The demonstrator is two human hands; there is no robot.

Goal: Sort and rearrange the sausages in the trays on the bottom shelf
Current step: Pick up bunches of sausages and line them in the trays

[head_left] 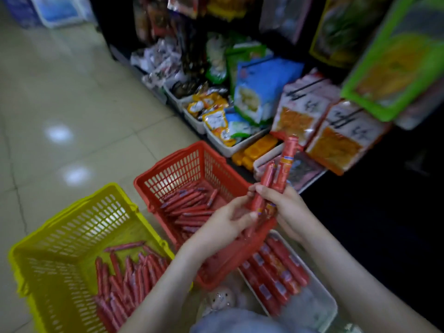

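Pale glossy tiled floor across the left of the frame. Dark shelf unit filling the upper right, stocked with bright snack packets, several of them standing in white plastic shelf trays along its bottom edge.

Yellow slatted plastic basket at lower left, on the floor, holding a loose heap of red-wrapped sausages.

Red slatted plastic basket at centre, just beside the yellow one, with thin red sausages lying across its bottom.

White rectangular plastic tray at lower right, partly hidden by the forearms, with thicker red sausages laid side by side in its left part.

Left hand and right hand close together at centre right, above the red basket's near corner. Fingers of both curled round one small bunch of red sausages, gripped at its lower end and tilted toward the upper right, the longest reaching up in front of an orange packet. Number of sausages in the bunch not discernible through blur.
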